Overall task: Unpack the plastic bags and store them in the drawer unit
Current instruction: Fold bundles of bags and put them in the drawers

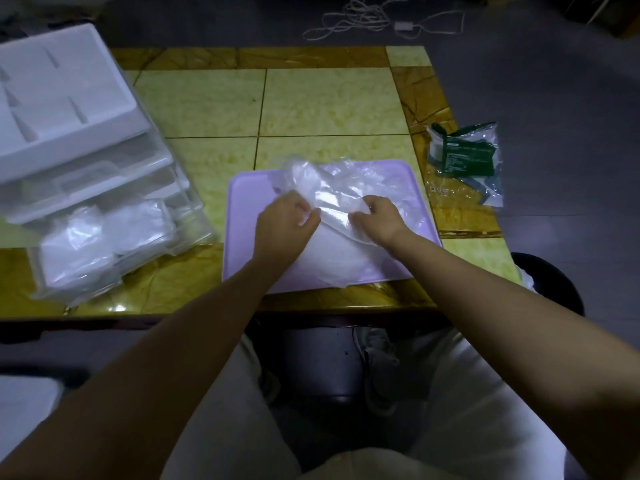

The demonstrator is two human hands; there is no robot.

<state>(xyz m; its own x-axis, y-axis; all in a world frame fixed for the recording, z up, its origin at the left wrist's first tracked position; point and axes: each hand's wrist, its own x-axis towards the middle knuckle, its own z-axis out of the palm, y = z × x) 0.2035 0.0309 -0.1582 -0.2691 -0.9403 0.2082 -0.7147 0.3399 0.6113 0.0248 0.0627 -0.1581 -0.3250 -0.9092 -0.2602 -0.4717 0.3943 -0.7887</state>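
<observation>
- Sitting at a tiled worktop [329,105], a person has both bare forearms stretched forward over its near edge.
- Lilac tray [242,209] lies flat on the worktop, centre-front, its near rim close to the worktop's edge.
- Bags [332,188]: a loose, crumpled heap of clear plastic on the tray, covering most of its middle and right side. A fold spills just over the near rim.
- Left hand [284,220]: palm down on the left part of the heap, fingers [306,211] curled and pinching a fold of the plastic.
- Right hand [379,216]: palm down just beside the left, fingers [360,213] curled and gripping the same sheet. The two hands are near each other but apart, with plastic stretched between them.
- Drawer unit [69,109]: white top with clear drawers, on the left side of the worktop, apart from the tray.
- Lowest drawer [180,233] stands pulled out toward the person. More crumpled clear plastic fills it. The upper drawers look pushed in, and their contents are too blurred to tell.
- Packet [464,157]: clear wrapper with a dark green label, at the right edge of the worktop, partly overhanging it, well apart from the tray.
- Black round bin [550,282] on the floor [571,81] by the near right corner of the worktop, with pale plastic showing at its rim.
- White cord [363,19] in a tangle on the floor beyond the far edge.
</observation>
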